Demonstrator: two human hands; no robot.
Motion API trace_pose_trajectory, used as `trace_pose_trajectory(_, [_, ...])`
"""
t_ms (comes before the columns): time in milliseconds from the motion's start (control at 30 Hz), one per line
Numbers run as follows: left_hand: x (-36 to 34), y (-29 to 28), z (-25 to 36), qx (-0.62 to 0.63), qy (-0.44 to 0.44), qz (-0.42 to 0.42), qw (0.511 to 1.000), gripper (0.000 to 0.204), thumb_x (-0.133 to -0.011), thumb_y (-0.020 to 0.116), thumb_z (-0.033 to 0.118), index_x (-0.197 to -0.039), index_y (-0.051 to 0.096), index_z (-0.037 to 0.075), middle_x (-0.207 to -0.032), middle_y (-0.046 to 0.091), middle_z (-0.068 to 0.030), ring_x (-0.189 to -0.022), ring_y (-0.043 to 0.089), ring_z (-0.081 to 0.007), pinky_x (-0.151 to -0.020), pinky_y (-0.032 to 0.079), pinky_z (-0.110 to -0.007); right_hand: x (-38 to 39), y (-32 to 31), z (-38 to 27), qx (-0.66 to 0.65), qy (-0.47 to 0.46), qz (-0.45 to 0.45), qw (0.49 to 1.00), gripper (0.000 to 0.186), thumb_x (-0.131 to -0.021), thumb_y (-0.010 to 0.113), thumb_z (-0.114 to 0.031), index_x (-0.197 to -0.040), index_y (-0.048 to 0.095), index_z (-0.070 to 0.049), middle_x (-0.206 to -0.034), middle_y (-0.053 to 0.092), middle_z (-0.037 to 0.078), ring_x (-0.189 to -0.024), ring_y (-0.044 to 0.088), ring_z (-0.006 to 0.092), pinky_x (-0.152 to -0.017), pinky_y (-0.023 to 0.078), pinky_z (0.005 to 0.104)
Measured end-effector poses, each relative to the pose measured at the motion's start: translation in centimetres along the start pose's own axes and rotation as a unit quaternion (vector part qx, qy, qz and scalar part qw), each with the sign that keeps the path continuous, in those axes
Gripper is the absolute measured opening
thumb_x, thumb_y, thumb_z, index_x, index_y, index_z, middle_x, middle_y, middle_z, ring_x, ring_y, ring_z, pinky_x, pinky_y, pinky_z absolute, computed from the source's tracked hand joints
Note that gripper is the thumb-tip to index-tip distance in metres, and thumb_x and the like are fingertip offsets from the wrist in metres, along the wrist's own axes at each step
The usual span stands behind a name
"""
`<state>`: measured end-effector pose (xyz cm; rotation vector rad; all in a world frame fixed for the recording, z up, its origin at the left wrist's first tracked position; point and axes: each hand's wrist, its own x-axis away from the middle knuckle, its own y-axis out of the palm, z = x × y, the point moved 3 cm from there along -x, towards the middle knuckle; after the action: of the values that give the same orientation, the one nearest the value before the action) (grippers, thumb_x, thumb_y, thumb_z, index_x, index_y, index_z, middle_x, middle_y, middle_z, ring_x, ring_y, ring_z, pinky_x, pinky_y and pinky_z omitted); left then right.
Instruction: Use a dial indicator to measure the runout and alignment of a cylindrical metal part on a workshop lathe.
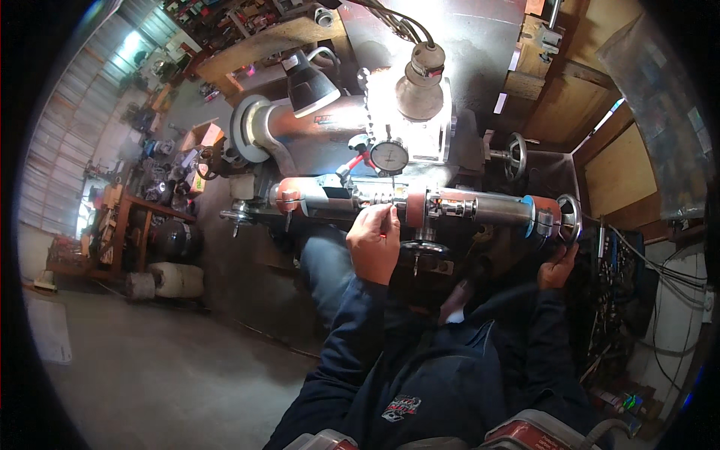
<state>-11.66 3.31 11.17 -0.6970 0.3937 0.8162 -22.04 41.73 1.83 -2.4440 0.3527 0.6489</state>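
My left hand (pixel 373 244) is raised to the middle of a machine's long horizontal spindle assembly. Its thumb and fingers are pinched together at a small ridged metal shaft (pixel 375 199), and what lies between the fingertips is hidden. Just above them stands a round dial indicator (pixel 389 157), its thin stem pointing down toward the shaft. At the right end of the assembly my right hand (pixel 556 268) grips the lower rim of a metal handwheel (pixel 574 220).
A black work lamp (pixel 310 84) shines on the machine beyond my hands. Another handwheel (pixel 424 247) projects near my left hand, and one (pixel 517 157) stands farther back on the right. Cluttered shelving (pixel 120 225) is at left; cables (pixel 660 270) hang at right.
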Motion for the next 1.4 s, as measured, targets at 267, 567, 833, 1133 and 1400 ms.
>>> trace_pose_trajectory(267, [-0.1, 0.8, 1.1, -0.075, -0.015, 0.011, 0.997, 0.009, -0.082, 0.069, 0.007, -0.083, 0.064, -0.001, -0.077, 0.064, -0.0142, -0.067, 0.065, -0.0291, -0.063, 0.052, -0.035, 0.0, 0.2, -0.2, -0.017, -0.002, 0.011, 1.000, 0.029, -0.102, 0.041, -0.014, -0.121, 0.049, 0.006, -0.109, 0.064, 0.023, -0.101, 0.063, 0.0386, -0.088, 0.047, 0.0390])
trace_pose_trajectory(567, [-1.0, -0.4, 0.9, -0.042, 0.050, -0.065, 0.996, 0.008, -0.086, 0.065, 0.006, -0.085, 0.061, -0.002, -0.083, 0.062, -0.0181, -0.077, 0.062, -0.0370, -0.069, 0.051, -0.041, -0.1, 0.0, -1.0, 0.006, 0.007, -0.002, 1.000, 0.030, -0.103, 0.039, -0.015, -0.124, 0.049, 0.005, -0.111, 0.064, 0.022, -0.104, 0.062, 0.0347, -0.091, 0.045, 0.0377])
trace_pose_trajectory(833, [-1.1, -0.6, 0.5, -0.012, 0.040, -0.129, 0.991, 0.009, -0.090, 0.063, 0.007, -0.093, 0.060, -0.001, -0.091, 0.063, -0.0193, -0.087, 0.062, -0.0409, -0.075, 0.051, -0.043, -0.3, -0.4, -1.1, 0.008, -0.002, -0.010, 1.000, 0.028, -0.102, 0.040, -0.017, -0.121, 0.050, 0.001, -0.106, 0.064, 0.022, -0.101, 0.063, 0.0412, -0.087, 0.046, 0.0390])
trace_pose_trajectory(1133, [-0.3, 0.2, 0.8, -0.053, 0.011, -0.018, 0.998, 0.013, -0.087, 0.067, 0.010, -0.084, 0.059, -0.001, -0.080, 0.063, -0.0170, -0.072, 0.063, -0.0354, -0.066, 0.051, -0.041, -0.6, -0.1, -1.3, -0.073, 0.085, -0.057, 0.992, 0.034, -0.099, 0.051, -0.015, -0.129, 0.049, 0.001, -0.112, 0.063, 0.020, -0.104, 0.062, 0.0384, -0.090, 0.046, 0.0383])
trace_pose_trajectory(1400, [0.6, -0.4, 1.5, 0.056, 0.029, 0.154, 0.986, 0.012, -0.093, 0.063, 0.012, -0.090, 0.060, 0.001, -0.086, 0.063, -0.0123, -0.074, 0.062, -0.0210, -0.065, 0.048, -0.029, -1.5, -1.9, -0.7, 0.031, -0.034, -0.118, 0.992, 0.047, -0.092, 0.057, -0.006, -0.136, 0.043, 0.000, -0.122, 0.055, 0.024, -0.112, 0.055, 0.0414, -0.096, 0.044, 0.0427])
